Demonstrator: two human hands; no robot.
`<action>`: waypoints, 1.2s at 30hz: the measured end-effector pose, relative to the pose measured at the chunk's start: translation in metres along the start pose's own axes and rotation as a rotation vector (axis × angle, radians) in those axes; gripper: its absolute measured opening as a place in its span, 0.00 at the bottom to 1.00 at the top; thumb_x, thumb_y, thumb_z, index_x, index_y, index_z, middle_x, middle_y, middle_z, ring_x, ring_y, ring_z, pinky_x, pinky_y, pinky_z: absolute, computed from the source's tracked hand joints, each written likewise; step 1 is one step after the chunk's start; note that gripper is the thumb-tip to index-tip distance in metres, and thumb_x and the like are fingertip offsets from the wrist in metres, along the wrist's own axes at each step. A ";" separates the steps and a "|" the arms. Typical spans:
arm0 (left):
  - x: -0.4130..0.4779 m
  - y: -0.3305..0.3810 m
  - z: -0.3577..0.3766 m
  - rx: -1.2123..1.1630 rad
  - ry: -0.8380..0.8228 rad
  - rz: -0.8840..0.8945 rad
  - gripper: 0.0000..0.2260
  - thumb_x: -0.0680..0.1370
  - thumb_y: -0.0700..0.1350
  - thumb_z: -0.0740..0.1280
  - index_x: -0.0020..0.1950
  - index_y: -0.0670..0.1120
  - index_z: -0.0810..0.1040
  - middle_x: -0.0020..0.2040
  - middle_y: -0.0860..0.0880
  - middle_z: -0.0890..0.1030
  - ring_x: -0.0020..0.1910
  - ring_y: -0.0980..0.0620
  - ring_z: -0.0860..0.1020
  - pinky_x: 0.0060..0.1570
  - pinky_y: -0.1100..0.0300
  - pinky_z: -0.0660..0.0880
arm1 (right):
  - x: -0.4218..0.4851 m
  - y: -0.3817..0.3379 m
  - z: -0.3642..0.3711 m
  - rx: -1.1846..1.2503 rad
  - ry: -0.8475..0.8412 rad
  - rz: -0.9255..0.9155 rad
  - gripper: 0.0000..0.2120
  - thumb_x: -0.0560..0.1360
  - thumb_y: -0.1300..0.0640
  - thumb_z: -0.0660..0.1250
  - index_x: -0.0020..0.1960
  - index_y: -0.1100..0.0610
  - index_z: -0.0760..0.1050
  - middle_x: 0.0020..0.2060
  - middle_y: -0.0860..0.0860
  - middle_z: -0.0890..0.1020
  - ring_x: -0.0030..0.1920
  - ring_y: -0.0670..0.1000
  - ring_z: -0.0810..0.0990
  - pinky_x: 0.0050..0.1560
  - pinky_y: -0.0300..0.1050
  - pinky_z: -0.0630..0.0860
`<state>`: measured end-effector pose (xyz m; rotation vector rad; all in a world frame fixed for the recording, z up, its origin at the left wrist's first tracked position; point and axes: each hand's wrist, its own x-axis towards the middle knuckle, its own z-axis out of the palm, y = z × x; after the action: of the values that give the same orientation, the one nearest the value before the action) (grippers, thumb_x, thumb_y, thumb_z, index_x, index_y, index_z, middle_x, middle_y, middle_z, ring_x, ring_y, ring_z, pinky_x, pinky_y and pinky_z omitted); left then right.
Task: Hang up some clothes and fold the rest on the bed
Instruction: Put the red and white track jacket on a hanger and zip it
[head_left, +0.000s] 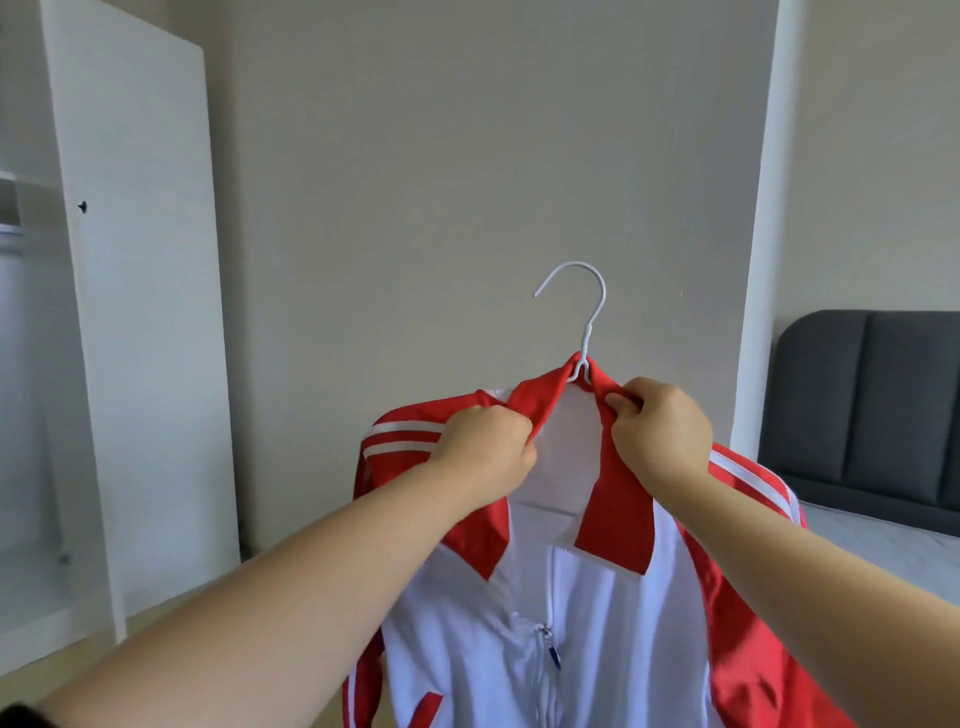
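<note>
A person holds a red and white jacket (597, 623) up on a white hanger (582, 317) in front of a bare wall (467, 156), the left hand (491, 447) gripping the left side of the red collar (618, 499) and the right hand (662, 431) pinching the right side, the two hands apart; an open white wardrobe (135, 312) stands at left, and what appears to be a bed (883, 540) with a dark headboard (872, 405) lies at right

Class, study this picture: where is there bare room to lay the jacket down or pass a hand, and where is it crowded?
Free: the mattress strip between the grey headboard and the jacket; the air round the hanger hook, before the wall. Crowded: the collar, where left hand and right hand grip.
</note>
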<state>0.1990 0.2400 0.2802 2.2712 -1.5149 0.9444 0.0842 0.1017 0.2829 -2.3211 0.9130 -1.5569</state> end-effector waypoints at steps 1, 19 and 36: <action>-0.002 -0.002 -0.001 -0.021 -0.021 0.053 0.12 0.79 0.47 0.58 0.39 0.44 0.72 0.46 0.42 0.80 0.47 0.37 0.77 0.38 0.54 0.65 | 0.000 0.001 -0.002 0.016 -0.007 -0.013 0.10 0.78 0.58 0.62 0.43 0.59 0.79 0.34 0.54 0.79 0.36 0.59 0.75 0.35 0.46 0.70; 0.016 -0.016 -0.008 -0.381 0.155 -0.225 0.14 0.77 0.50 0.65 0.34 0.46 0.68 0.32 0.49 0.73 0.38 0.42 0.72 0.34 0.56 0.61 | -0.013 0.006 0.000 0.178 0.126 0.076 0.13 0.73 0.48 0.69 0.47 0.58 0.75 0.43 0.51 0.77 0.46 0.53 0.74 0.46 0.47 0.71; 0.010 -0.024 0.012 -0.272 0.358 -0.256 0.12 0.78 0.50 0.64 0.42 0.42 0.72 0.39 0.42 0.80 0.41 0.37 0.75 0.34 0.55 0.59 | 0.006 0.024 -0.016 -0.331 -0.306 -0.027 0.15 0.77 0.50 0.63 0.57 0.60 0.72 0.55 0.58 0.79 0.54 0.61 0.77 0.47 0.48 0.70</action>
<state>0.2271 0.2363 0.2814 1.9214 -1.0964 0.9428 0.0626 0.0816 0.2824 -2.7055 1.1302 -1.0784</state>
